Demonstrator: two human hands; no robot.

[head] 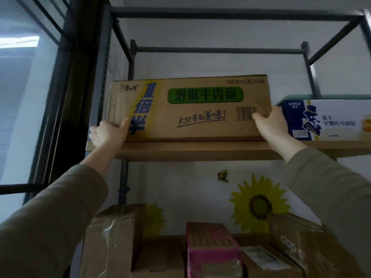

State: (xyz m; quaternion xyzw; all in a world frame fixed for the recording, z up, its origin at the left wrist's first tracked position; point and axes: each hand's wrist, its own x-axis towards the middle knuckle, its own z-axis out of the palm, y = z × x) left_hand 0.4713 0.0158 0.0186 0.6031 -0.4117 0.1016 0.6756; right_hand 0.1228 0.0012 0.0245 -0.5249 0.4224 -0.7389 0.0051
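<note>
Both hands were raised overhead to the ends of a long noodle carton. Left hand gripped its lower left corner, thumb on the printed front and fingers wrapped round the end panel. Right hand gripped the lower right corner, thumb pressed beside the barcode and fingers hidden behind the end. The carton lay lengthwise and level on the upper shelf of a metal rack, its front face near the board's front edge. A blue and white box stood on the same shelf, just beside my right hand. Brown boxes and a pink box sat on the tier below. I judged the step in hand to be moving the carton across the shelf edge; whether inward or outward could not be read from this view. Either way, the next move called for equal force from both hands, the carton held level, and my right knuckles kept off the neighbouring box.
</note>
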